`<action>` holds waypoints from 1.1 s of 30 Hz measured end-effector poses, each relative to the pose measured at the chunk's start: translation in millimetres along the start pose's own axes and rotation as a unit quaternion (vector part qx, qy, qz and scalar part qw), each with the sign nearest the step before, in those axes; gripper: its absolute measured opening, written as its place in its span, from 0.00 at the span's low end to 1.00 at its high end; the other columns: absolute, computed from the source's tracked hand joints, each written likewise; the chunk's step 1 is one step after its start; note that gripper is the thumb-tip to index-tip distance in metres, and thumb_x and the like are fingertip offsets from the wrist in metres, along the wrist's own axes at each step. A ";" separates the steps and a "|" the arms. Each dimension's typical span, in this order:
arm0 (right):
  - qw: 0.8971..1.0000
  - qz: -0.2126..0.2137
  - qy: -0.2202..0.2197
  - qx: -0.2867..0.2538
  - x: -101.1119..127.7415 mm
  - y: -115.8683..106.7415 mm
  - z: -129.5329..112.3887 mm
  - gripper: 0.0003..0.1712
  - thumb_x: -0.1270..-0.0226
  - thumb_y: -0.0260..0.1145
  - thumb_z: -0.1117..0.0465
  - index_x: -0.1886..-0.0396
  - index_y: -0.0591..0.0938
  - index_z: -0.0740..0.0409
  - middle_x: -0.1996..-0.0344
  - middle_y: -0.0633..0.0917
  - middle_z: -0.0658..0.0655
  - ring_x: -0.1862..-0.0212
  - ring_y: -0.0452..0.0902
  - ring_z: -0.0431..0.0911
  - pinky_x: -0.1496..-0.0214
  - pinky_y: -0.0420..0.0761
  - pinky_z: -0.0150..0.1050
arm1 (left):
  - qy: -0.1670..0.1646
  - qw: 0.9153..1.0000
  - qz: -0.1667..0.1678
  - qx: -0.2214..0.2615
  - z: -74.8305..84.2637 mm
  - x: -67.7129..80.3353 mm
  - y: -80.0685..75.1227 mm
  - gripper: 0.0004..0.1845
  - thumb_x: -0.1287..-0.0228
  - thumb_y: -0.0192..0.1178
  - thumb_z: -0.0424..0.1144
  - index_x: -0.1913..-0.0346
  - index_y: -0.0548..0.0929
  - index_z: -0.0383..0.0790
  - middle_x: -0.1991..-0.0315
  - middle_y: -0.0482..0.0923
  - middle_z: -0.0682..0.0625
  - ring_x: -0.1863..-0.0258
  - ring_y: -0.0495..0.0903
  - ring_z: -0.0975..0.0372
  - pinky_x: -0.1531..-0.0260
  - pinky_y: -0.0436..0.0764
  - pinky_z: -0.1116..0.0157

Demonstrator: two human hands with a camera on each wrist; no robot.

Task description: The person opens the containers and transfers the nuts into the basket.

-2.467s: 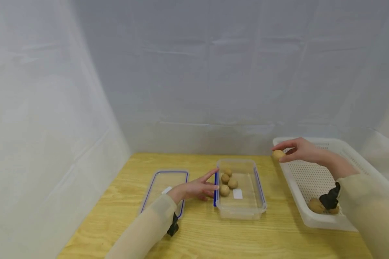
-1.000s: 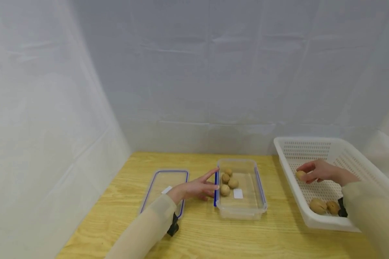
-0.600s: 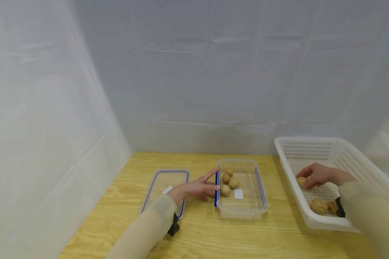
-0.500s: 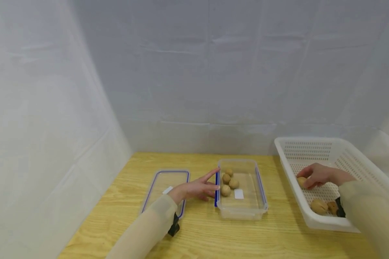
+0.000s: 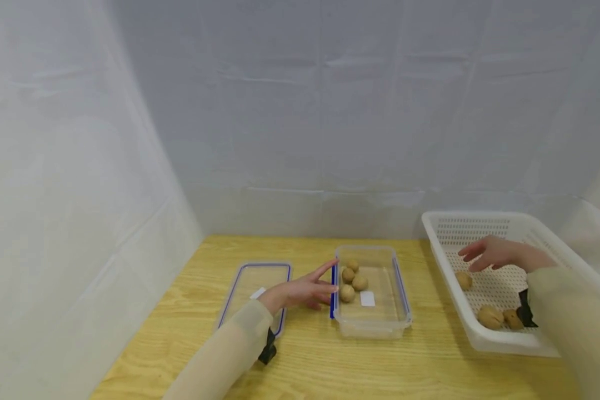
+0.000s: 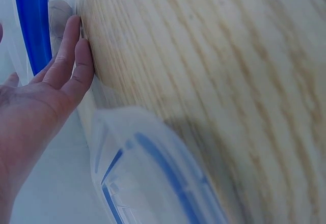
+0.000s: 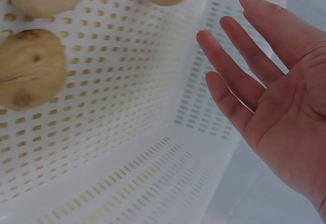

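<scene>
While it lies loose on the perforated floor of the white basket (image 5: 480,219), the walnut (image 5: 463,280) sits just below and toward the person from the right hand (image 5: 490,254), which hovers above it with fingers spread and holding nothing. It looks roundish, with no clear long axis. The left hand (image 5: 305,290) is well apart, flat with straight fingers against the clear container (image 5: 402,311), beside the blue-rimmed lid (image 5: 240,278) on the wooden table (image 5: 330,366). Two more walnuts (image 5: 500,318) lie nearer in the basket; four walnuts (image 5: 352,278) sit in the container
</scene>
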State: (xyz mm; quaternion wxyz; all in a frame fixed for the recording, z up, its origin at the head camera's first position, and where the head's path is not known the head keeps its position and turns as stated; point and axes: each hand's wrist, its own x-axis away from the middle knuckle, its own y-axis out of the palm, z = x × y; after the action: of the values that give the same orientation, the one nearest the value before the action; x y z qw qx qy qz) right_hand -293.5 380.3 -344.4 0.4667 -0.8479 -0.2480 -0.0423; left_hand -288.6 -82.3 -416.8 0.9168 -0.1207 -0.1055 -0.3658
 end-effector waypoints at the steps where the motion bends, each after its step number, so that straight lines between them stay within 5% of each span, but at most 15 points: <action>1: 1.000 0.008 -0.004 0.004 2.3 -3.5 -1.6 0.33 0.35 0.68 0.60 0.38 0.70 0.76 0.44 0.76 0.75 0.45 0.74 0.67 0.52 0.76 0.60 | 0.000 1.000 -0.001 0.000 0.3 0.0 0.3 0.40 0.27 0.54 0.42 0.22 0.43 0.62 0.30 0.57 0.31 0.48 0.78 0.48 0.51 0.77 0.53; 8: 0.996 0.060 -0.061 0.003 14.6 -19.2 -20.5 0.32 0.33 0.66 0.58 0.36 0.71 0.73 0.43 0.76 0.73 0.41 0.69 0.70 0.52 0.77 0.57 | -0.002 1.000 -0.005 -0.003 2.0 0.8 -0.8 0.40 0.26 0.54 0.42 0.22 0.42 0.61 0.30 0.57 0.31 0.47 0.78 0.48 0.48 0.76 0.52; 14: 0.990 0.079 -0.113 -0.003 14.1 -20.4 -51.2 0.30 0.33 0.66 0.60 0.36 0.72 0.70 0.43 0.77 0.71 0.43 0.74 0.65 0.52 0.80 0.47 | -0.002 1.000 -0.005 -0.005 2.8 3.2 -3.6 0.40 0.26 0.53 0.42 0.22 0.40 0.61 0.30 0.56 0.30 0.46 0.77 0.46 0.46 0.74 0.50; 33: 0.980 -0.006 -0.197 -0.031 -14.5 14.3 -140.4 0.26 0.34 0.67 0.65 0.38 0.75 0.67 0.44 0.79 0.66 0.48 0.79 0.55 0.53 0.80 0.40 | -0.001 1.000 -0.007 0.005 2.2 6.9 -3.6 0.40 0.26 0.53 0.42 0.22 0.41 0.61 0.30 0.56 0.30 0.45 0.76 0.46 0.47 0.74 0.51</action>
State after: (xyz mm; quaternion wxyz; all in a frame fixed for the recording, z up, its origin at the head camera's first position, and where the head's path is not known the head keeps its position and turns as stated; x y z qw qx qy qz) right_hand -277.2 254.4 -281.1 0.3820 -0.8521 -0.3386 0.1156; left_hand -286.4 -88.6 -412.2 0.9147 -0.1157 -0.1095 -0.3715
